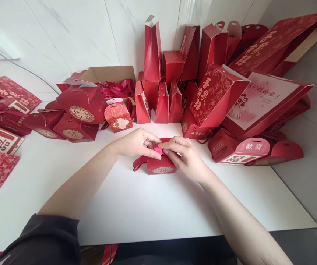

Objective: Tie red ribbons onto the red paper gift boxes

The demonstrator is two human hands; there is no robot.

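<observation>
A small red gift box with a round gold emblem on its front stands in the middle of the white table. Over its top, a small bright pink item shows between my hands; its exact kind cannot be made out. My left hand has its thumb and fingers closed around the left side of it. From the right, my right hand pinches it with fingertips and thumb, partly covering the box. A red flap with a twisted red cord sticks out at the box's left.
Red gift boxes crowd the left rear, beside an open carton of red ribbons. Tall red bags stand against the wall. More boxes lie right. The white table ends at a front edge.
</observation>
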